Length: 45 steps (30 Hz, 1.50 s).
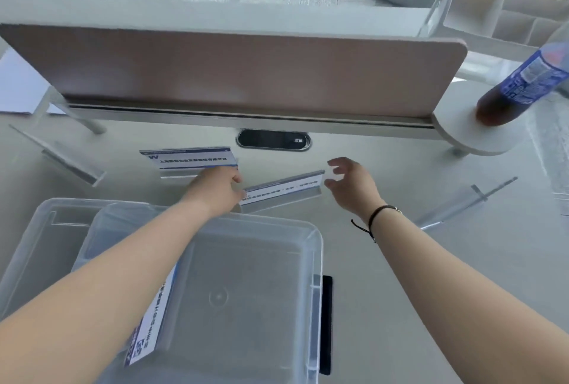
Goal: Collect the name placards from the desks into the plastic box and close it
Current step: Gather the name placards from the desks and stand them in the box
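the left hand (217,185) pinches one end of a tilted name placard (284,188) on the desk (431,260); the right hand (351,181) hangs spread by its other end, likely to steady the lift. another placard (189,160) stands just behind. the open plastic box (314,260) sits close below, one placard inside (154,316).

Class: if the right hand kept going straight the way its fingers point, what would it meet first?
Most likely the near end of the tilted clear acrylic name placard: the right hand is open, fingers aimed left towards it. Depth unclear.
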{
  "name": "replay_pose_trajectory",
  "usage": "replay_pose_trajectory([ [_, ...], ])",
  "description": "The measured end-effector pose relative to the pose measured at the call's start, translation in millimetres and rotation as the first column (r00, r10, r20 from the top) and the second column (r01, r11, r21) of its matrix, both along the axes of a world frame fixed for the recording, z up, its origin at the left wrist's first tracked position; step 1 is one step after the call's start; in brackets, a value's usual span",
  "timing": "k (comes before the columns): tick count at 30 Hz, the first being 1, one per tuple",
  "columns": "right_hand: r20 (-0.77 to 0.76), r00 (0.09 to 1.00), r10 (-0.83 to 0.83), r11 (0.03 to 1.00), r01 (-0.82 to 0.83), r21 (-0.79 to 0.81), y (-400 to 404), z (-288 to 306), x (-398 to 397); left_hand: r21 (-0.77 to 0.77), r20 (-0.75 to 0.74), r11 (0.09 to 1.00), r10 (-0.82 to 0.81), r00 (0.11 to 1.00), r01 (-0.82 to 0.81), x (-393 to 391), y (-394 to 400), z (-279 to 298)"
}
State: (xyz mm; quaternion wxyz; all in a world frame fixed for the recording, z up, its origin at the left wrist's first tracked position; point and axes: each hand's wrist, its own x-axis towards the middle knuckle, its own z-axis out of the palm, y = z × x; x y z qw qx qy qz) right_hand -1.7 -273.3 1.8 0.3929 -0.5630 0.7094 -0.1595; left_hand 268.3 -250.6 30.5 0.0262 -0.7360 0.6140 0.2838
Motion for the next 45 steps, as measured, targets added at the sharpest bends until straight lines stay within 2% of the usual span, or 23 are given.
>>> replay_pose_trajectory([
  [5,0.065,0.998,0.014,1.000,-0.014,0.006,-13.4,-27.4,4.8,0.000,0.109,1.000,-0.003,0.994,0.003,-5.5,-6.3,-7.2],
  [10,0.108,0.994,-0.002,1.000,0.004,-0.027,-19.4,-43.4,4.3,0.017,0.127,1.000,-0.021,0.992,0.019,-4.8,-7.9,-10.7],
  [18,0.163,0.986,-0.021,0.994,0.038,-0.105,-1.8,-52.4,0.3,0.000,0.203,0.997,-0.074,0.976,0.075,-15.8,-6.7,-11.2],
  [23,0.162,0.986,-0.046,0.992,0.064,-0.105,10.6,-52.1,-4.8,0.010,0.309,0.994,-0.110,0.945,0.112,-22.6,-10.7,-11.1],
  [26,0.164,0.984,-0.067,0.991,0.085,-0.104,20.7,-47.9,-13.2,-0.014,0.297,0.994,-0.097,0.950,0.106,-28.0,-8.7,-5.6],
  [30,0.202,0.972,-0.122,0.979,0.152,-0.139,29.7,-32.5,-25.1,-0.106,0.253,0.987,-0.091,0.963,0.122,-37.2,0.8,11.6],
  [34,0.247,0.958,-0.147,0.953,0.204,-0.225,36.5,-5.2,-34.7,-0.305,0.157,0.945,-0.069,0.985,0.115,-43.8,9.8,43.8],
  [40,0.374,0.907,-0.194,0.875,0.333,-0.351,44.4,56.1,-36.9,-0.588,-0.022,0.806,-0.108,0.994,0.075,-40.9,25.8,96.9],
  [45,0.472,0.875,-0.106,0.833,0.337,-0.439,65.8,110.6,-19.3,-0.710,-0.086,0.704,-0.132,0.988,0.033,-17.9,62.0,135.1],
])
